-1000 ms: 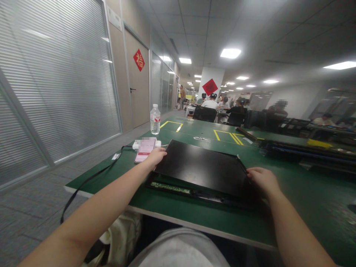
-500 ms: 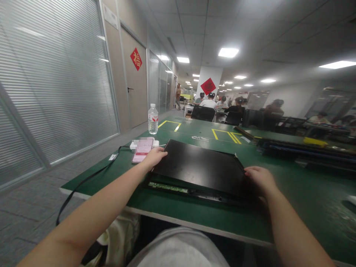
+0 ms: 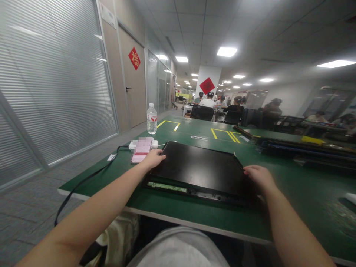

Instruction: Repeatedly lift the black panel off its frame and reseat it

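Note:
A black flat display panel [image 3: 200, 163] lies over a dark frame on the green table, between my two hands. Along the near side of that frame, a green circuit board strip [image 3: 167, 187] shows. My left hand [image 3: 154, 158] grips the panel's left edge, thumb on top and the other fingers partly hidden. At the opposite edge, my right hand [image 3: 258, 176] pinches the panel's right side with bent fingers. Whether the panel rests fully inside the frame, I cannot tell.
A water bottle [image 3: 151, 118] stands behind a pink-screened phone [image 3: 141, 151] on the left. Dark stacked panels [image 3: 300, 150] lie at the right. Yellow tape [image 3: 225, 134] marks the green table [image 3: 194, 215]. Several people sit at tables farther back.
The panel's left side has dropped slightly toward the frame, my left hand going down with it. The right hand has barely moved. A walking person has gone from the background.

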{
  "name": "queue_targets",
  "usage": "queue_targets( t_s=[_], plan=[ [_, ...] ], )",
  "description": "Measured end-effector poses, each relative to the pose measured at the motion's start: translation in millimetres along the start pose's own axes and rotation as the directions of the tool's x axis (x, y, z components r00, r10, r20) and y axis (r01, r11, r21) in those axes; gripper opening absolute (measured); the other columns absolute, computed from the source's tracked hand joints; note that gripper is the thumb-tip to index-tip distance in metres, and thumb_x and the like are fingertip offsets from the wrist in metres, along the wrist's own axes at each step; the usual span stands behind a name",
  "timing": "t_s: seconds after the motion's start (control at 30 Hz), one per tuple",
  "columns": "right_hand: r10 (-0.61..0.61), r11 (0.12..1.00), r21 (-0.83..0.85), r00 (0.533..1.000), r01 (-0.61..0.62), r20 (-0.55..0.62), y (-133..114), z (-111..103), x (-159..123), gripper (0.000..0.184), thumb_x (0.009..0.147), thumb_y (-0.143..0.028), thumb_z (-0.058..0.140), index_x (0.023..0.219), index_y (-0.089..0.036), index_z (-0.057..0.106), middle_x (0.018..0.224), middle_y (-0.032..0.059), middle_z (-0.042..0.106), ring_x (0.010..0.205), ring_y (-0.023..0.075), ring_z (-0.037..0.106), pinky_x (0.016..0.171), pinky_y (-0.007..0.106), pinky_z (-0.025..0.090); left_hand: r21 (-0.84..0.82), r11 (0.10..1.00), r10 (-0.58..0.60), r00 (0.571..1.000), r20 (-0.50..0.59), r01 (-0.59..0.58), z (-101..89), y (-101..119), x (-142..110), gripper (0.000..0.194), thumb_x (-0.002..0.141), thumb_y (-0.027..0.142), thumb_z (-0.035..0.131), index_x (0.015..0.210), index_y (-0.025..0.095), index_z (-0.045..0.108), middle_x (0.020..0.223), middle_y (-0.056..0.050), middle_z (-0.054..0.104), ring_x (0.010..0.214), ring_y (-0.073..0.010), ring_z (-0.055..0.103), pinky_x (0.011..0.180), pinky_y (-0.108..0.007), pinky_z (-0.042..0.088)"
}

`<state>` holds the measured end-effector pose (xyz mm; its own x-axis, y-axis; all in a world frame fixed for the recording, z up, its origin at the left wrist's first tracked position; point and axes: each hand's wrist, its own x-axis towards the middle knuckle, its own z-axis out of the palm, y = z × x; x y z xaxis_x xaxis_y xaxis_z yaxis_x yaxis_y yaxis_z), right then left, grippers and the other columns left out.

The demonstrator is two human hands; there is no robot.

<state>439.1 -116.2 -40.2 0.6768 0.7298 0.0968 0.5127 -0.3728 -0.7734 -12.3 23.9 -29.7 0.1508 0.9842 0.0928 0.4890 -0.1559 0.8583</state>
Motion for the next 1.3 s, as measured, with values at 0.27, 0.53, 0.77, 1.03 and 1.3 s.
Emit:
queue_targets(
  t_s=[0.27, 0.53, 0.77, 1.03, 1.3],
  plan=[
    [0.058, 0.998, -0.008, 0.998, -0.058, 0.027, -0.5, -1.0, 1.7, 0.024, 0.070, -0.034, 0.060, 0.081, -0.021, 0.076, 0.082, 0.0071, 0.077, 0.069, 0.0204, 0.065, 0.062, 0.031, 0.046, 0.121, 0.989, 0.085, 0.996, 0.003, -0.085, 1.5, -2.0, 0.5, 0.018, 0.073, 0.024, 0.065, 0.084, 0.015, 0.075, 0.077, -0.006, 0.074, 0.075, -0.0229, 0.068, 0.067, -0.029, 0.049],
    [0.036, 0.999, -0.041, 0.999, -0.035, 0.003, 3.1, -2.9, 5.7, 0.023, 0.067, -0.033, 0.060, 0.079, -0.022, 0.077, 0.081, 0.0077, 0.077, 0.073, 0.0230, 0.067, 0.064, 0.033, 0.045, 0.125, 0.985, 0.113, 0.993, 0.024, -0.115, 4.1, -7.2, 2.3, 0.021, 0.074, 0.027, 0.064, 0.086, 0.014, 0.075, 0.080, -0.007, 0.074, 0.077, -0.0233, 0.068, 0.067, -0.029, 0.049],
    [0.022, 0.999, -0.038, 1.000, -0.022, -0.002, 5.6, -1.0, 7.3, 0.021, 0.063, -0.025, 0.063, 0.076, -0.024, 0.078, 0.085, 0.0067, 0.077, 0.082, 0.0242, 0.067, 0.069, 0.032, 0.046, 0.074, 0.995, 0.073, 0.997, 0.028, -0.074, 4.2, -5.6, -0.7, 0.020, 0.073, 0.026, 0.064, 0.086, 0.015, 0.074, 0.078, -0.006, 0.073, 0.075, -0.0228, 0.067, 0.064, -0.028, 0.049],
    [0.000, 0.999, -0.039, 1.000, -0.001, -0.020, 11.4, 1.4, 11.5, 0.020, 0.060, -0.023, 0.064, 0.074, -0.025, 0.079, 0.086, 0.0061, 0.077, 0.080, 0.0250, 0.066, 0.069, 0.033, 0.047, 0.153, 0.977, 0.145, 0.989, 0.022, -0.146, 1.9, -5.1, 0.7, 0.015, 0.071, 0.027, 0.066, 0.078, 0.015, 0.074, 0.069, -0.004, 0.068, 0.072, -0.0231, 0.064, 0.066, -0.030, 0.047],
    [0.034, 0.999, -0.006, 0.999, -0.034, 0.019, 15.5, 2.4, 14.9, 0.026, 0.059, -0.024, 0.065, 0.081, -0.022, 0.079, 0.082, 0.0073, 0.076, 0.074, 0.0239, 0.066, 0.064, 0.032, 0.048, 0.325, 0.927, 0.181, 0.982, 0.054, -0.189, 1.4, -6.6, 6.0, 0.015, 0.075, 0.026, 0.062, 0.077, 0.015, 0.072, 0.077, -0.007, 0.069, 0.074, -0.0219, 0.063, 0.068, -0.030, 0.045]
  ],
)
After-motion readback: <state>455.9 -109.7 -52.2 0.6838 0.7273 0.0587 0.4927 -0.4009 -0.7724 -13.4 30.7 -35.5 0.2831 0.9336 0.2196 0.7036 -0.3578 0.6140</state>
